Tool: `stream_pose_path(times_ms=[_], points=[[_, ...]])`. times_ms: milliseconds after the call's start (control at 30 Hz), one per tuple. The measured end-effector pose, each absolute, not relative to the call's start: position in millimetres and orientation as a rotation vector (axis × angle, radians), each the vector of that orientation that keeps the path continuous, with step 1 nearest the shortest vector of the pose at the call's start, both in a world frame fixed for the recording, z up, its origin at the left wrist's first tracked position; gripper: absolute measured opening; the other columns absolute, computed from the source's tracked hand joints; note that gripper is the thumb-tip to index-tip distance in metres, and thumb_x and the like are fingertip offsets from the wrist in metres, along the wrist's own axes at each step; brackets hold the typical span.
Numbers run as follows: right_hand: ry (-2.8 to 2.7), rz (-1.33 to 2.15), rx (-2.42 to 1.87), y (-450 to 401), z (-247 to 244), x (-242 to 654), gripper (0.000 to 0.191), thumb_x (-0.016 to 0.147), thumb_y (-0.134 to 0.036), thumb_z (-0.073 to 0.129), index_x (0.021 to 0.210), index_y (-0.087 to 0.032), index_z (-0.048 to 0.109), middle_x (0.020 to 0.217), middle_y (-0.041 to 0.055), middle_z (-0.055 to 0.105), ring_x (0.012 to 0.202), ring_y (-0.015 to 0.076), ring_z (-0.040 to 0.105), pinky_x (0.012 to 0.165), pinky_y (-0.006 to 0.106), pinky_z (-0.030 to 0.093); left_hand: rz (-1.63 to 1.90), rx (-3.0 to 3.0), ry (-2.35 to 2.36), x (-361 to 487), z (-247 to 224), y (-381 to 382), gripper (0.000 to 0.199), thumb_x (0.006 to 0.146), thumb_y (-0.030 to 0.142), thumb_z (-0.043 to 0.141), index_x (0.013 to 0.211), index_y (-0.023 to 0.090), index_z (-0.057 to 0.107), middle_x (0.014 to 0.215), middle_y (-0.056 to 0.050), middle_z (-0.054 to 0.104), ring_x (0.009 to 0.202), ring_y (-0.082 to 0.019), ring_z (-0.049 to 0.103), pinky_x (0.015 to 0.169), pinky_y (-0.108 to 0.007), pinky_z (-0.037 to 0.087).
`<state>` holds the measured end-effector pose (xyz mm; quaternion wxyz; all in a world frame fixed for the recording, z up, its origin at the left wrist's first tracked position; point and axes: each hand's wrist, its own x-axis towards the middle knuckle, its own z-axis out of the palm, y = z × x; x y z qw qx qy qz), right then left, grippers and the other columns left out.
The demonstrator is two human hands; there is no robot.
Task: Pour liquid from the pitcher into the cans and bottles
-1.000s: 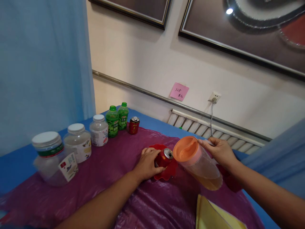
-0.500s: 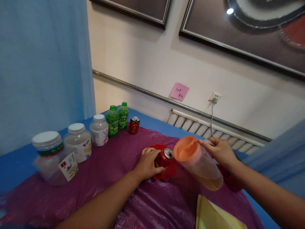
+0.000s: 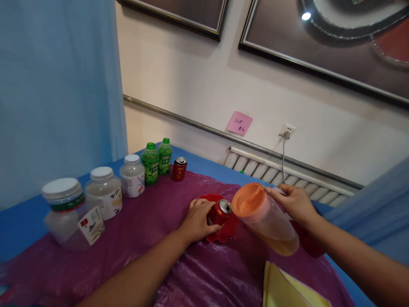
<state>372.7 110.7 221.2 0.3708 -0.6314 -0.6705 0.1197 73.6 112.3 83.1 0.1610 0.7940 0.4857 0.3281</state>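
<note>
Slight view shift, pitcher (image 3: 271,229) tilted beside held can (image 3: 220,214)

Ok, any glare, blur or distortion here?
Head view: bright glare spot on the larger framed picture, pale sheen on the purple plastic sheet; head view, left side: nearest white-lidded jar looks stretched and soft, while the gripped red can looks crisper.

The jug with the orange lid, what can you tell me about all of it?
The jug looks like cloudy, see-through plastic, with an orange lid and some yellowish-brown liquid low inside. It's tilted, lid end toward the nearer red can; I can't tell if they touch. The right grip holds it on the side away from that can.
</note>
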Motion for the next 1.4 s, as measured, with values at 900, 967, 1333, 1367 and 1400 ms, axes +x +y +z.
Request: stream_pose_path(times_ms=[900, 967, 1333, 1367, 1400], points=[[-1.7, 0.331, -1.629, 108.7, 224.5, 370.6, 0.06, 0.072, -0.073, 0.066, 0.054, -0.024, 0.037, 0.05, -0.0054, 0.033, 0.047, 0.0097, 0.032, 0.042, 0.025, 0.023, 0.921, 2.269, 1.399, 73.7, 85.7, 111.5, 0.061, 0.065, 0.046, 0.085, 0.12, 0.027, 0.066, 0.115, -0.006, 0.067, 0.111, -0.031, 0.056, 0.103, -0.047, 0.036], [-1.703, 0.326, -1.616, 108.4, 224.9, 370.0, 0.061, 0.071, -0.073, 0.067, 0.054, -0.024, 0.035, 0.05, -0.0056, 0.032, 0.047, 0.0093, 0.03, 0.042, 0.025, 0.023, 0.919, 2.269, 1.408, 74.0, 85.4, 111.7, 0.061, 0.065, 0.046, 0.085, 0.12, 0.027, 0.066, 0.116, -0.007, 0.067, 0.112, -0.032, 0.057, 0.103, -0.047, 0.037], [-1.704, 0.333, -1.634, 106.9, 226.1, 369.2, 0.061, 0.071, -0.075, 0.065, 0.054, -0.024, 0.036, 0.05, -0.0054, 0.032, 0.047, 0.0101, 0.032, 0.042, 0.025, 0.023, 0.911, 2.27, 1.416, 73.9, 83.6, 112.8, 0.065, 0.063, 0.045, 0.087, 0.121, 0.024, 0.067, 0.117, -0.008, 0.068, 0.113, -0.033, 0.057, 0.104, -0.048, 0.037], [-1.702, 0.335, -1.637, 106.9, 226.1, 369.3, 0.061, 0.071, -0.075, 0.065, 0.054, -0.024, 0.036, 0.05, -0.0055, 0.032, 0.046, 0.0101, 0.033, 0.042, 0.025, 0.023, 0.91, 2.269, 1.417, 73.9, 83.4, 112.8, 0.066, 0.063, 0.045, 0.087, 0.122, 0.024, 0.066, 0.118, -0.008, 0.067, 0.114, -0.033, 0.057, 0.104, -0.049, 0.037], [-1.703, 0.336, -1.636, 107.0, 226.0, 369.5, 0.06, 0.071, -0.075, 0.065, 0.055, -0.024, 0.037, 0.05, -0.0054, 0.033, 0.046, 0.0101, 0.033, 0.042, 0.025, 0.023, 0.908, 2.268, 1.416, 74.0, 83.3, 112.8, 0.066, 0.063, 0.045, 0.087, 0.122, 0.023, 0.066, 0.118, -0.008, 0.067, 0.114, -0.034, 0.057, 0.105, -0.049, 0.036]])
